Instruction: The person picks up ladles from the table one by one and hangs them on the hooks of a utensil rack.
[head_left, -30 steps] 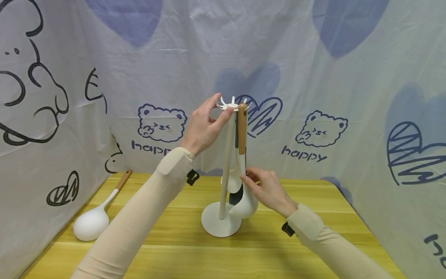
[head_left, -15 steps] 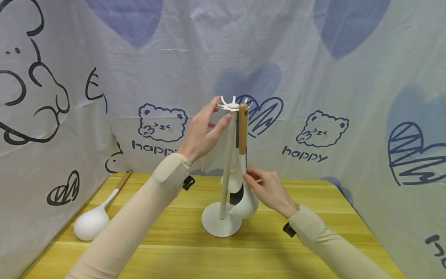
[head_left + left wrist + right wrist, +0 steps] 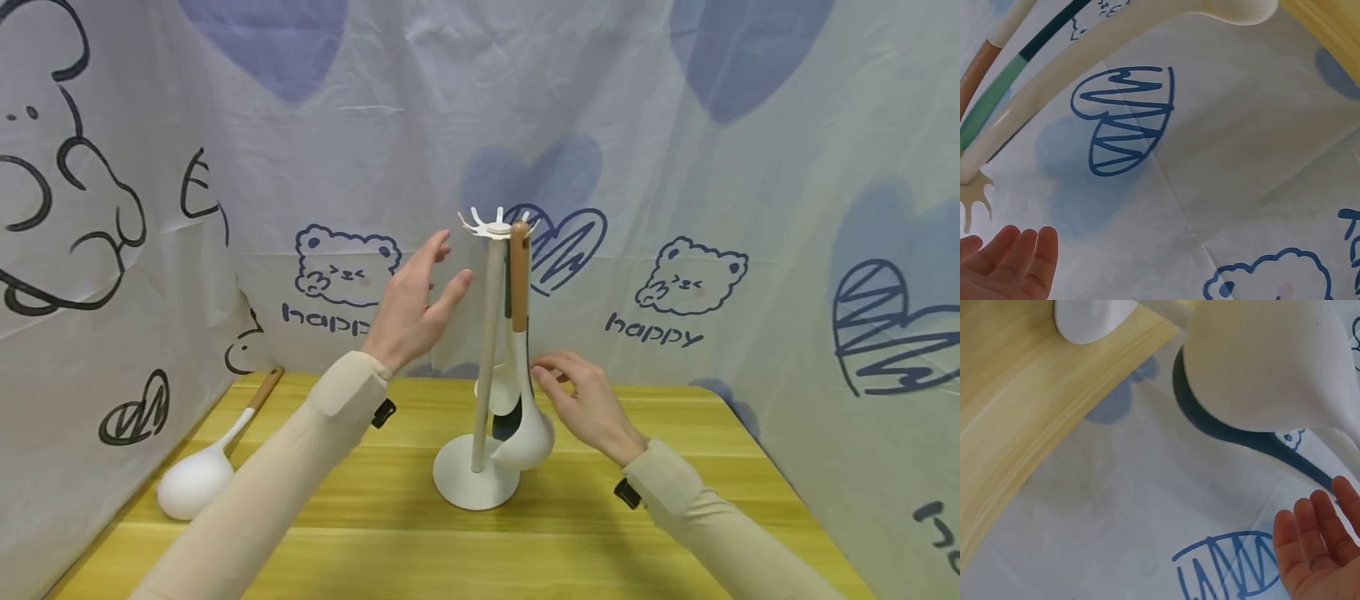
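A white ladle (image 3: 527, 437) with a wooden handle hangs from the hook crown of a white utensil stand (image 3: 490, 350). Behind it hang a dark teal utensil (image 3: 507, 423) and a cream spoon (image 3: 504, 389), both partly hidden. My left hand (image 3: 416, 308) is held left of the hooks, thumb and fingers spread, holding nothing. Beside the ladle's neck is my right hand (image 3: 585, 404), fingers loosely bent and apart from it. The right wrist view shows the ladle's bowl (image 3: 1266, 362) above my fingers (image 3: 1319, 550); in the left wrist view my fingertips (image 3: 1046, 244) are near the hooks.
Another white ladle (image 3: 197, 482) with a wooden handle lies at the table's left side. The stand's round base (image 3: 459, 479) rests on the yellow wood-grain table (image 3: 390, 550). Printed cloth (image 3: 450, 108) hangs behind and at both sides.
My left hand has drawn away from the hook crown, left and down. My right fingers have let go of the ladle's neck and shifted slightly right. The ladle stays hanging.
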A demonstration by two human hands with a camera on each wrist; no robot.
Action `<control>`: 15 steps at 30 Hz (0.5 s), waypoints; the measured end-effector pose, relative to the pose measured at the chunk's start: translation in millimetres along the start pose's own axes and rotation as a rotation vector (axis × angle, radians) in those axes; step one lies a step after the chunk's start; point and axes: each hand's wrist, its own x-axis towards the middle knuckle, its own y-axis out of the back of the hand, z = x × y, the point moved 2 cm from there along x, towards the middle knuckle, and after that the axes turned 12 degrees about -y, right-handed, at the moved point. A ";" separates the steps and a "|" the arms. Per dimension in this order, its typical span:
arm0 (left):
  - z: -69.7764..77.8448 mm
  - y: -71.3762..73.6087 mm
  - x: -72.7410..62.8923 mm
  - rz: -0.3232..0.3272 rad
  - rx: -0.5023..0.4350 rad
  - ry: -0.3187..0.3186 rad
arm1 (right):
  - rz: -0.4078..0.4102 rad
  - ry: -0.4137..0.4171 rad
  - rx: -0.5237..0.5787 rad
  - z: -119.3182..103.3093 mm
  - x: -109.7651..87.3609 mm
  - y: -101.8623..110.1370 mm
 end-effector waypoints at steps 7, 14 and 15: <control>-19.0 6.8 -17.5 -0.014 0.024 0.035 | -0.039 -0.095 -0.003 12.4 -0.7 2.8; -34.1 13.7 -32.3 -0.051 0.052 0.067 | -0.039 -0.151 -0.007 22.3 -0.2 2.8; -36.0 14.8 -34.4 -0.052 0.056 0.075 | -0.041 -0.156 -0.008 23.0 -0.4 2.9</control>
